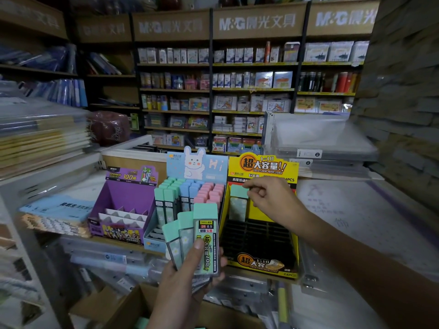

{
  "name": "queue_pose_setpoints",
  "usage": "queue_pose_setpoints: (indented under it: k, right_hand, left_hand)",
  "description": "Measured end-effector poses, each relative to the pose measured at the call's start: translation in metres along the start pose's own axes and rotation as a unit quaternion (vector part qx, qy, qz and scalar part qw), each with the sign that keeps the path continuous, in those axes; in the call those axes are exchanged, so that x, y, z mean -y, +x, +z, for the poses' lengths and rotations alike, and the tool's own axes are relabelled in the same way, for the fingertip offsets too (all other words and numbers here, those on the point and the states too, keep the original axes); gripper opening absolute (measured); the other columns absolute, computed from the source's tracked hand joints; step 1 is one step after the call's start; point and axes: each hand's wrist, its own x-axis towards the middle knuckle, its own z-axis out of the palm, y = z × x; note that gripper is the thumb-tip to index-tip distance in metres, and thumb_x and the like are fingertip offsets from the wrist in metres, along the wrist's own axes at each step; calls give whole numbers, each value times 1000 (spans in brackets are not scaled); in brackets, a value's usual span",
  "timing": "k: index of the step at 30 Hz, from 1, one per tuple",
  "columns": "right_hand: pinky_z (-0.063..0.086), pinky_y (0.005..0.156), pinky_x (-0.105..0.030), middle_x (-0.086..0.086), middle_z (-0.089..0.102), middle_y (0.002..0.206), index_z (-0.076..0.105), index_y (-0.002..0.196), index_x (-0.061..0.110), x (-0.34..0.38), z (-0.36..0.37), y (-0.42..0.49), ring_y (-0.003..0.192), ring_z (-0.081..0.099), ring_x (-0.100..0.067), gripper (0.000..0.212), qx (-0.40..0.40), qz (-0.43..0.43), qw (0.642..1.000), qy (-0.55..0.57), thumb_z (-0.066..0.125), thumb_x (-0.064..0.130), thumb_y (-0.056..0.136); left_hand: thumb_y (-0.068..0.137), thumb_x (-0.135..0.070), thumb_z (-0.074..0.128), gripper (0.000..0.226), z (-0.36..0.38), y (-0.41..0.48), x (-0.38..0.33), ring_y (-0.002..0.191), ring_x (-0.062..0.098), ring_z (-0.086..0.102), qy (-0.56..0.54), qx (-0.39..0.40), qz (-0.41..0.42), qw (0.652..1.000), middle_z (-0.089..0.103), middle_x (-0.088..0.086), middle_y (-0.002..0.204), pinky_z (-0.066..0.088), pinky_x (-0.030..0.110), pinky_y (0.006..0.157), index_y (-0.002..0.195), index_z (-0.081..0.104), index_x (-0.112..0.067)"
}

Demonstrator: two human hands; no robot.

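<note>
Filling the yellow display (259, 263)
Right hand (270, 198) pinches one lead case (238, 207) by its cap (238, 191); left hand (183, 281) grips a fan of cases (205, 233): light, stiff, probably slick.

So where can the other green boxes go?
The black slots of the yellow box are free, in front of the one mint case the right hand pinches at its back left. The purple box has bare dividers too. The bunny box is crowded at the back. The left hand grips the green boxes.
</note>
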Motion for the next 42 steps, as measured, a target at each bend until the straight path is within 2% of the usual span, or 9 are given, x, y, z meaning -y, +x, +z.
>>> queue_pose_setpoints:
  k: [2,7,14,18,23,29,35,40,42]
  right_hand:
    - [54,67,-15,16,57,58,75,115,17,-1,0,-1,60,63,-8,26,7,0,1000,3,66,8,92]
    - [60,75,-40,5,64,68,73,118,17,0,-7,-2,62,63,-13,29,0,3,1000,26,64,5,93]
    - [48,48,-20,-7,70,75,72,93,24,39,-32,0,55,68,-20,14,0,18,981,196,69,10,90]
    - [47,43,-26,-7,74,79,73,94,20,59,-24,-17,55,67,-18,4,91,32,954,284,69,21,93]
    - [50,46,-30,-13,75,81,67,106,16,66,-15,-30,60,68,-25,17,158,67,937,306,72,22,91]
    - [51,48,-28,-13,73,74,68,102,12,62,-22,-32,59,67,-23,16,136,99,921,352,75,8,88]
    - [48,47,-26,-13,67,70,68,102,9,45,-43,-20,56,63,-19,15,20,122,925,358,73,5,88]
    - [50,55,-30,-14,68,76,65,98,12,21,-49,-9,60,64,-16,13,-37,139,954,262,72,6,89]
    - [54,60,-36,-22,68,83,65,97,11,12,-46,-9,63,64,-19,12,-47,137,965,220,72,6,89]
  left_hand:
    - [72,-38,78,31,2,-1,-1,79,34,76,4,1,-3,1000,76,25,102,60,37,61,97,81,-20]
    - [73,-43,78,35,6,-3,-4,83,34,77,11,10,-6,1000,76,25,104,59,36,64,101,80,-21]
    - [73,-45,75,36,10,-6,-9,78,32,77,19,25,13,999,76,25,100,60,36,61,99,81,-21]
    - [69,-46,76,39,16,-8,-7,76,32,77,25,23,16,999,76,25,97,59,34,58,96,81,-19]
    - [71,-50,76,37,22,-9,-7,80,34,77,41,24,15,999,77,22,96,59,36,62,95,81,-23]
    - [72,-51,74,36,23,-10,-7,86,40,77,26,21,9,999,77,23,98,63,41,66,95,81,-24]
    - [76,-44,72,52,16,-3,-7,91,41,76,-4,-10,3,1000,76,26,99,63,39,64,115,69,-9]
    - [69,-36,77,32,12,2,-6,71,34,76,-2,-36,2,999,76,25,86,62,39,60,87,80,-10]
    - [71,-35,77,32,11,3,-6,65,31,74,-4,-36,1,999,74,24,81,61,38,58,89,80,-8]
